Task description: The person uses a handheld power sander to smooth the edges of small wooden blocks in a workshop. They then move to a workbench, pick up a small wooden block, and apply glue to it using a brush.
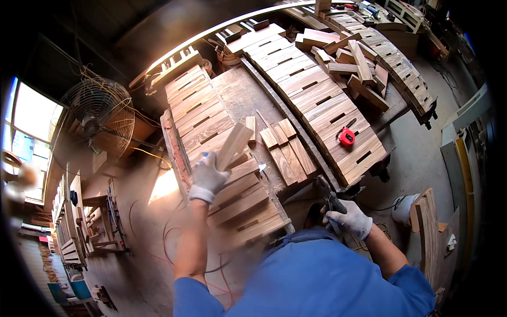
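Observation:
My left hand (pixel 209 174), in a pale work glove, is closed around a short wooden block (pixel 234 146), which tilts up above the bench. Beneath it runs a row of slotted wooden pieces (pixel 198 113); the ones closest to me lie unevenly. My right hand (pixel 355 219), also gloved, grips a dark hand tool (pixel 330 196) near the bench's front end. Its exact kind is not clear. Between the two slotted rows lie several small loose boards (pixel 288 158) on the bench top (pixel 240 92).
A second slotted row (pixel 311 87) carries a red tape measure (pixel 346 136). Behind it rises a heap of wooden blocks (pixel 362 66). A large caged fan (pixel 97 119) stands at left, with hoses (pixel 169 243) on the floor. A white bucket (pixel 404 208) and upright board (pixel 426 232) stand at right.

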